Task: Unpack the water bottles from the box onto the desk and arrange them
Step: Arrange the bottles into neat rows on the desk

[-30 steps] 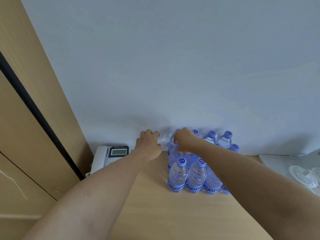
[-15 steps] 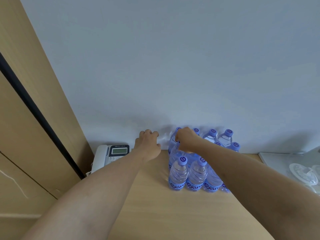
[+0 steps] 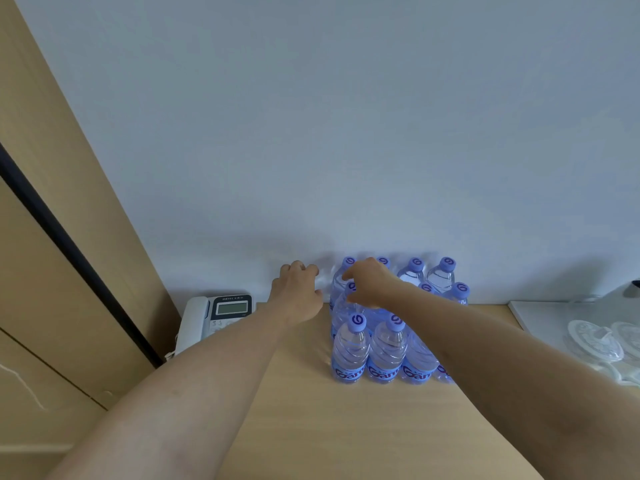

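Several water bottles [image 3: 349,348] with purple caps stand bunched upright on the wooden tabletop [image 3: 311,427], pushed back against the white wall [image 3: 346,133]. Only the head view here. Left hand [image 3: 297,293] sits just left of the bottles, fingers curled around something clear and pale by the wall, can't really tell what it is. Right hand [image 3: 370,281] hovers over the back-left bottles, fingers bent down at a cap, but whether it actually grips one I can't tell. Compared with half a second ago, pretty much nothing moved, both hands are parked in the same spots. A desk phone [image 3: 216,315] sits further left of the bottles.
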A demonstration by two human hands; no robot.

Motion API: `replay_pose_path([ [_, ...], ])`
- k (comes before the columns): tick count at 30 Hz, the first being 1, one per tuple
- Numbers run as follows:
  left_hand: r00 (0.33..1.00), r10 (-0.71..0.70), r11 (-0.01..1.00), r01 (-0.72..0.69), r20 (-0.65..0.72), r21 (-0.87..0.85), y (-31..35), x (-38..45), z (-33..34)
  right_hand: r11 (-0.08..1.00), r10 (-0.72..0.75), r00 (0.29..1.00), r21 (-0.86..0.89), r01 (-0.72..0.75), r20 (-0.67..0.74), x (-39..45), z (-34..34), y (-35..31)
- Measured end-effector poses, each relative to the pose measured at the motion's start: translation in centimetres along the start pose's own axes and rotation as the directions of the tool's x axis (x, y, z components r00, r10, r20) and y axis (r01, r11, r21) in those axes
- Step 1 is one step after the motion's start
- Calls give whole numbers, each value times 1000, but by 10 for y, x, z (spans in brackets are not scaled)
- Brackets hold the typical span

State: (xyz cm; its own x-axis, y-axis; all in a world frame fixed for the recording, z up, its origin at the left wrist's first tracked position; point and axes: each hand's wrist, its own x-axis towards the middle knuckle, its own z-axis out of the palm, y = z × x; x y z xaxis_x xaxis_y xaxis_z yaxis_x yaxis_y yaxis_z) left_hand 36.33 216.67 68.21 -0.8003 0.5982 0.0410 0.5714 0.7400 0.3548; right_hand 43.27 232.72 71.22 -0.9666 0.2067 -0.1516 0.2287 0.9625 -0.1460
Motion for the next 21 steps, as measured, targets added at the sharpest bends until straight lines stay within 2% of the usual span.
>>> replay_pose_path([
  [3, 1000, 4, 1000, -4, -1, 7, 5, 2, -2, 996, 17, 997, 85, -11, -73, -1, -7, 8],
  [6, 1000, 5, 1000, -5, 4, 12, 11, 4, -3, 989, 131, 978, 89, -118, -159, -3, -20, 22],
  [9, 1000, 17, 1000, -17, -1, 12, 20, 7, -3, 979, 203, 974, 11, -203, -102, -8, -24, 35],
  [12, 999, 32, 999, -32, -9, -1, 32, 10, -3, 974, 225, 974, -20, -226, -34, -12, -21, 45],
  [21, 999, 32, 998, -33, 24, 49, 45, 11, 4, 984, 164, 985, -80, -159, 58, -11, -15, 48],
])
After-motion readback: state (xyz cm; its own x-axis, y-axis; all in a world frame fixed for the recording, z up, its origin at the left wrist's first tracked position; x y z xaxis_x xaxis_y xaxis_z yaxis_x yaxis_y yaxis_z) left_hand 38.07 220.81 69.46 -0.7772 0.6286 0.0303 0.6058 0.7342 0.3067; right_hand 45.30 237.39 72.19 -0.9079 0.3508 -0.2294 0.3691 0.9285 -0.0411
